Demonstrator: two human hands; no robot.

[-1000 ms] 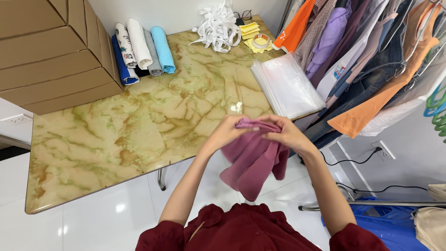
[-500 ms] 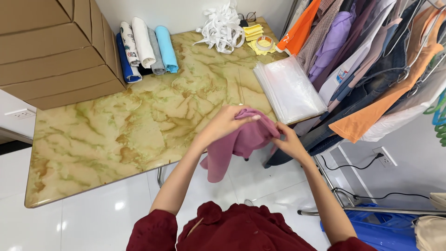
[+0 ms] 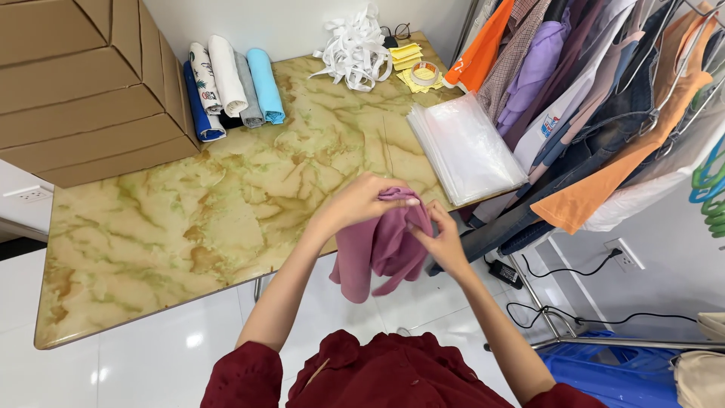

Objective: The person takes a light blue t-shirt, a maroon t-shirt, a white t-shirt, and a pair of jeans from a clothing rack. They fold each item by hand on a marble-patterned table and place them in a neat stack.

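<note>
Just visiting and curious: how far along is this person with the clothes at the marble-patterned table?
Done: four rolled garments lie by the cardboard box. In hand: left hand and right hand grip a mauve cloth garment, hanging unrolled at the table edge. Left, seemingly: many clothes on the rack; clear plastic bags lie stacked.

Your left hand [image 3: 362,202] is curled, palm down, fingers pinched over the top edge of the mauve garment [image 3: 381,249]. Your right hand [image 3: 442,238] sits just right of the garment, fingers closed on its side fold. Both forearms are bare and angle inward toward the garment, elbows bent.
</note>
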